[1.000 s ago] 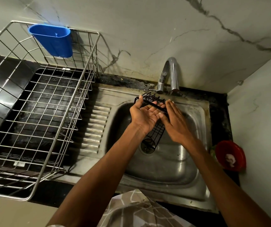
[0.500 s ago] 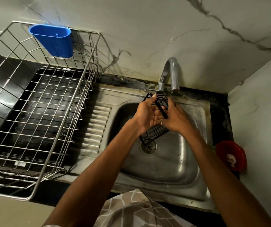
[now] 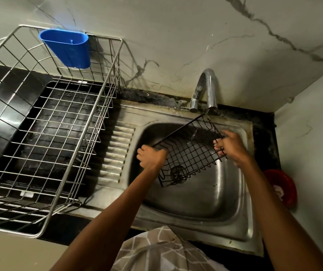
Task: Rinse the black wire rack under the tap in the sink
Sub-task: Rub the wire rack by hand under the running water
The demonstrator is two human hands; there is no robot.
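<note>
The black wire rack is spread out flat and tilted over the steel sink, its far corner just under the spout of the chrome tap. My left hand grips the rack's left edge. My right hand grips its right edge. A thin trickle of water seems to fall from the spout onto the rack's top corner. The drain shows through the rack's lower grid.
A large steel wire dish basket stands on the counter to the left, with a blue plastic cup holder hooked on its back. A red round object lies right of the sink. Marble walls close in behind and at right.
The rack was bunched between my two hands close under the tap. Now my hands have moved apart and the rack is held wide and flat across the sink bowl.
</note>
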